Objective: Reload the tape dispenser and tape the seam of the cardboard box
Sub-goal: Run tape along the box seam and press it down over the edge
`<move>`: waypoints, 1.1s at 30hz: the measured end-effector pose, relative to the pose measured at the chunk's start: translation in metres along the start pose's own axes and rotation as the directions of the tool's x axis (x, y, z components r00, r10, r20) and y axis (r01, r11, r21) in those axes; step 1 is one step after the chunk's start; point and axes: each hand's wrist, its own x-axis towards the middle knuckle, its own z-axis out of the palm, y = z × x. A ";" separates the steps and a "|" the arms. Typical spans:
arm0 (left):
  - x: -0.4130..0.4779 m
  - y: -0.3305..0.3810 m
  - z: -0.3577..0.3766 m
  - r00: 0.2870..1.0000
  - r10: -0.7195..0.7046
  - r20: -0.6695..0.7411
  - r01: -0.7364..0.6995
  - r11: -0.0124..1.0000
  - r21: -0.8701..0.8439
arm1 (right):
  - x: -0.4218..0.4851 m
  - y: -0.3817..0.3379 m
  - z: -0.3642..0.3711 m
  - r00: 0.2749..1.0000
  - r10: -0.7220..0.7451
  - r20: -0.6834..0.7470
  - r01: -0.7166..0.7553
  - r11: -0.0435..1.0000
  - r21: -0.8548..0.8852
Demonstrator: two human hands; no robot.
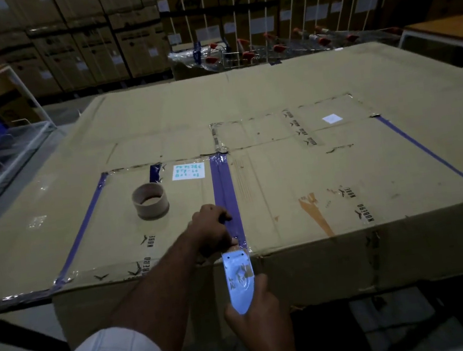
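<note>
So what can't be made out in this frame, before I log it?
All in the head view:
- Tape roll inside the dispenser: hidden by its glaring blade plate and the right hand.
- Purple tape end at the box edge: covered by the left hand.
- White label handwriting: too small and blurred.
- Whether the cardboard core holds any tape: too dim.
- Box front seam: in shadow.

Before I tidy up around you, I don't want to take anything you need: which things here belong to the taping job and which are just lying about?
In use:
- tape dispenser, in the right hand
- purple tape strip on the seam, pressed by the left hand
- cardboard box

Lying about:
- empty tape core on the box
- shopping trolleys behind
- stacked cartons along the wall
</note>
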 end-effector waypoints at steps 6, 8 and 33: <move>0.000 -0.006 0.004 0.999 0.032 0.001 -0.032 0.999 0.011 | -0.009 0.019 0.008 1.000 -0.017 -0.002 0.017 1.000 -0.023; 0.000 -0.008 0.006 0.999 0.040 0.003 -0.040 0.999 0.016 | -0.017 0.029 0.012 1.000 -0.008 0.026 0.008 1.000 -0.010; -0.006 -0.034 0.031 0.941 0.308 -0.141 -0.273 0.936 0.224 | -0.052 0.091 0.074 0.998 0.043 -0.056 -0.047 0.996 -0.074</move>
